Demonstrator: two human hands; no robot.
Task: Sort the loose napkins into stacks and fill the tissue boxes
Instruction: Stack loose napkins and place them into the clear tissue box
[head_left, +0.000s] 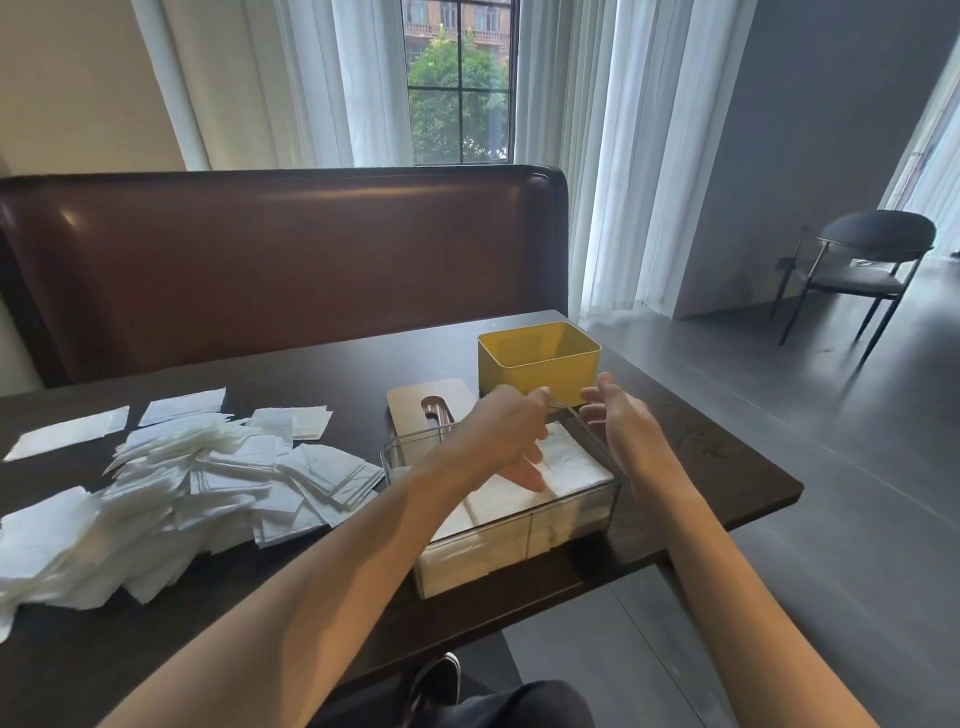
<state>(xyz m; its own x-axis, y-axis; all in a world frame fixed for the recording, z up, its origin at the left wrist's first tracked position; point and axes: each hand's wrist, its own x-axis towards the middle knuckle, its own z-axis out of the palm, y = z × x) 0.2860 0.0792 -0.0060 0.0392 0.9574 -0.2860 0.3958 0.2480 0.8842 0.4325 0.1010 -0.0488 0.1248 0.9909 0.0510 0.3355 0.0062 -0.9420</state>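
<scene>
Now I'd press the napkin stack (566, 465) flat into the clear tissue box (519, 540) at the worktop's (727, 467) near right edge: left hand (506, 434) fingers spread on the stack, right hand (618, 415) open, empty. Loose napkins (171, 493) wait left; the yellow box (537, 364) and lid (431, 410) crowd behind.
</scene>
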